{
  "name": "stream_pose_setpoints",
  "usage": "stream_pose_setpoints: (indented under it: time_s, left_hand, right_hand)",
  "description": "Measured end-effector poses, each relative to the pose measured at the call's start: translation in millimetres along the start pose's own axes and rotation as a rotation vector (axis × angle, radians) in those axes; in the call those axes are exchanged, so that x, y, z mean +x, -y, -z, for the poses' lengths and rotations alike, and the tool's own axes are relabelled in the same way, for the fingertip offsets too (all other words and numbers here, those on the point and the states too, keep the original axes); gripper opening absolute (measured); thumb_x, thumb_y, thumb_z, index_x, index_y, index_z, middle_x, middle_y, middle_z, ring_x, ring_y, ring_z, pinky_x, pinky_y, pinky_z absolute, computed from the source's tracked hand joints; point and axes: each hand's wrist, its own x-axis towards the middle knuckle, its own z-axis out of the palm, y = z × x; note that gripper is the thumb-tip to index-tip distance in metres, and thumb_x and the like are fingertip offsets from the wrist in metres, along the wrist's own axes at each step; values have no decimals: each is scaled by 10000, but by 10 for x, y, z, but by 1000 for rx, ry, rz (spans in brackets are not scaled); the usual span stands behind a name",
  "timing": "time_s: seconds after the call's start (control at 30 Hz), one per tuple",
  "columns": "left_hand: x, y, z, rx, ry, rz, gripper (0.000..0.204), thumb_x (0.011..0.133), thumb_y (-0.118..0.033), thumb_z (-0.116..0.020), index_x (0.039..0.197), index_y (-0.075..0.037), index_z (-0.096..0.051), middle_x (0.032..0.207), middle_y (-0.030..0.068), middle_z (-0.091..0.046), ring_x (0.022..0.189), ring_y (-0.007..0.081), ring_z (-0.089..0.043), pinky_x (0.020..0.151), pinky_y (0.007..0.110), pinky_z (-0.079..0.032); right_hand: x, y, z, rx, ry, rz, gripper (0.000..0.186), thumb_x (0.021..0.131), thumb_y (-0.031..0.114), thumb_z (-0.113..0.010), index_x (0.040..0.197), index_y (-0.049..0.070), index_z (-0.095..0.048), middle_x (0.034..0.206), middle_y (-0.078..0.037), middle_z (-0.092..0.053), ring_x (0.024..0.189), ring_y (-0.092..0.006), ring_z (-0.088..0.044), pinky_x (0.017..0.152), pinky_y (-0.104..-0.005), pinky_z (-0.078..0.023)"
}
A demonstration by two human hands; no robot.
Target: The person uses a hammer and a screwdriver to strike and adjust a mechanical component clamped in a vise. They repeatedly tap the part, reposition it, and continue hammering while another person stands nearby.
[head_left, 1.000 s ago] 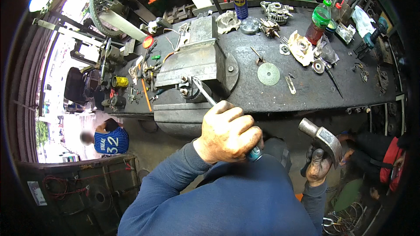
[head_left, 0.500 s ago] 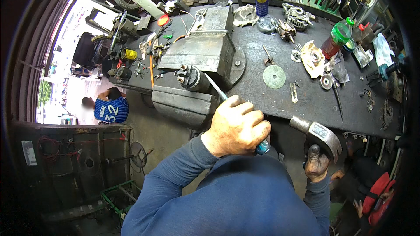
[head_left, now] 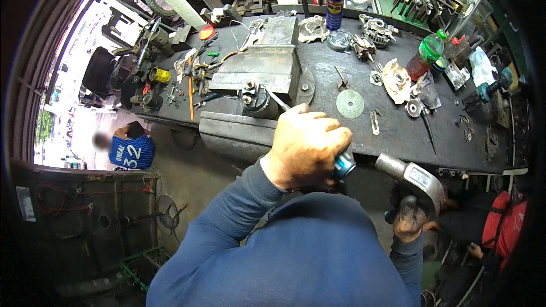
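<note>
My left hand point(head_left: 310, 148) is closed around a screwdriver point(head_left: 344, 165), whose blue handle end pokes out at the right of the fist. Its blade points up and left toward a dark cylindrical part point(head_left: 263, 104) with threaded terminals, held between the jaws of a big bench vise point(head_left: 256, 71). The tip is close to the side of that part; I cannot tell whether it touches. In my right hand point(head_left: 409, 223) is a hammer point(head_left: 424, 181), gripped with the thumb along it, its head beyond the bench's front edge. Most of the hammer's handle is hidden.
On the dark workbench point(head_left: 318, 59) lie a green disc point(head_left: 350, 104), a spray can point(head_left: 335, 10), a bottle of red liquid point(head_left: 424, 57) and alternator parts point(head_left: 375, 33). A person in a blue jersey point(head_left: 133, 149) is at left; another in red point(head_left: 503, 224) is close at right.
My left fist has moved closer to the vise, covering more of the screwdriver's blade. The hammer stays raised at the right, tilted slightly differently. The whole view has shifted a little.
</note>
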Motion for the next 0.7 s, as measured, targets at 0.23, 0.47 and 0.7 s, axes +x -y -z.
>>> stream_pose_setpoints:
  time_s: [0.23, 0.47, 0.7]
  left_hand:
    - [34, 10, -26, -56, -131, -18, 276, 580, -298, -759, 766, -162, -606, 719, 26, -644, 690, 245, -671, 636, 409, -463]
    - [-45, 43, 30, -79, -185, 9, 326, 514, -303, -771, 759, -159, -609, 704, 25, -623, 672, 254, -648, 618, 416, -449]
    - [-78, 84, 103, -154, -179, -51, 329, 517, -318, -767, 762, -168, -607, 707, 18, -615, 671, 245, -639, 633, 413, -455]
  right_hand:
    - [275, 738, -433, -54, -17, 387, 484, 901, 439, -799, 962, -6, -618, 808, -99, -675, 633, -216, -654, 570, -369, -515]
    - [431, 1143, -314, -175, 333, 294, 391, 883, 359, -770, 946, 5, -619, 737, -103, -638, 592, -252, -649, 556, -374, -513]
    - [159, 999, -558, -91, -245, 215, 615, 1005, 540, -621, 1287, -4, -577, 1079, -123, -665, 817, -235, -676, 657, -335, -552]
